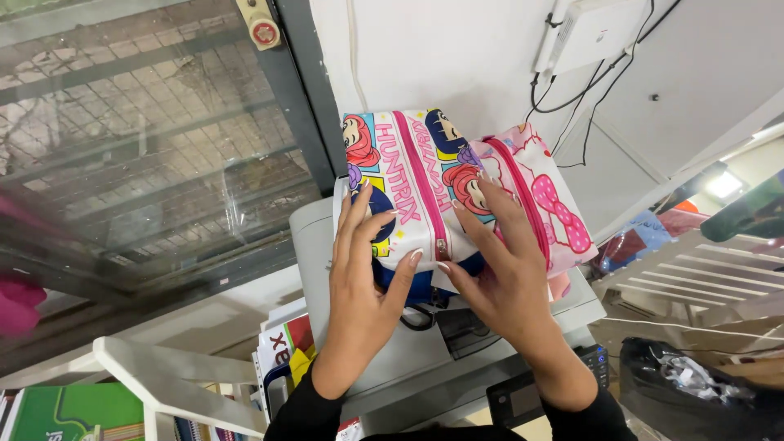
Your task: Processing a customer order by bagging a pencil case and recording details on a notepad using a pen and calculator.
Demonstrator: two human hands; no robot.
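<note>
left grip [363,278], right grip [498,273] flat on pouch [416,175] | printer [314,245] mostly hidden

A white pouch [408,192] shows cartoon faces and a pink zipper, beside a pink bow-patterned pouch [543,204].

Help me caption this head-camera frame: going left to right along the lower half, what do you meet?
Green book → white rack bar → left hand on the cartoon-print bag → right hand → pink bow-print bag → black bag.
</note>
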